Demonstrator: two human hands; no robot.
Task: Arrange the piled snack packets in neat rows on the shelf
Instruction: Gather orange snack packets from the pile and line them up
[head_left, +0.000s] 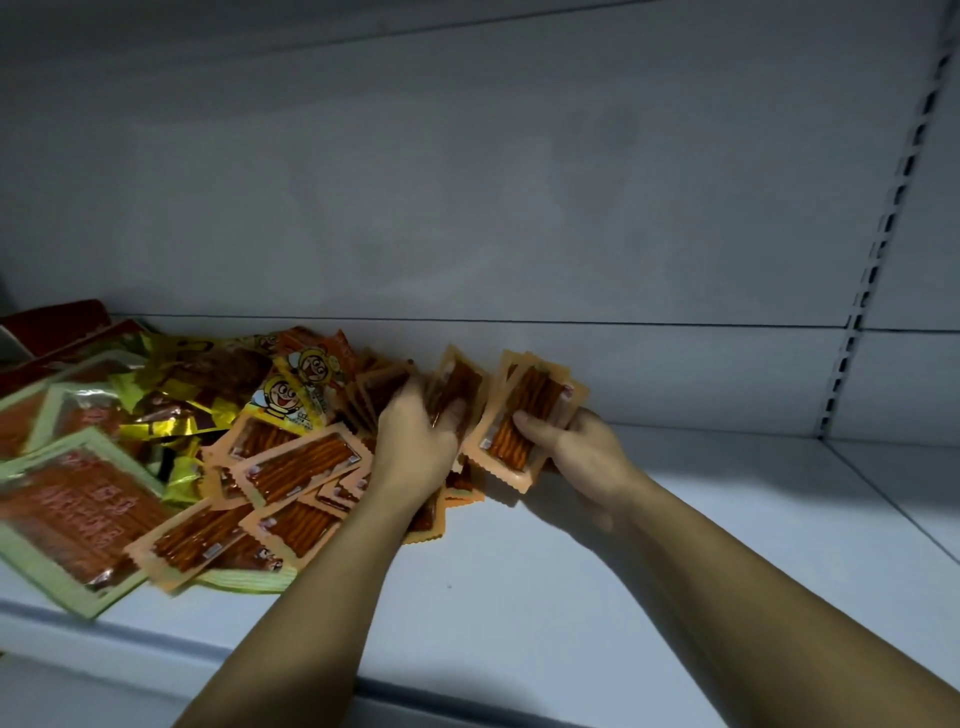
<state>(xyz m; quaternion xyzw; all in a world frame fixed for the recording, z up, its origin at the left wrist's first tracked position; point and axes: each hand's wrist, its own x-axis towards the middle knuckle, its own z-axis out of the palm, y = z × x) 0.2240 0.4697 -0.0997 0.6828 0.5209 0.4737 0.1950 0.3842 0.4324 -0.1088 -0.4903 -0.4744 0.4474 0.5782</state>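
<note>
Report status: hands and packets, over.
Right hand grips stack of orange packets. Left hand pinches another packet. Pile unsorted, covers left of shelf; no rows yet.

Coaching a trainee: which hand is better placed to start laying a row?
Probably the right hand: it holds orange packets beside bare shelf, while the left hand grips another packet at the pile.

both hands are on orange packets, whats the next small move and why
Probably bring the orange packet that the left hand pinches over onto the fanned orange stack gripped by the right hand, squaring the edges. The mixed pile sits to the left, the stack is not yet set down, and the bare shelf to the right offers room for a row later.
</note>
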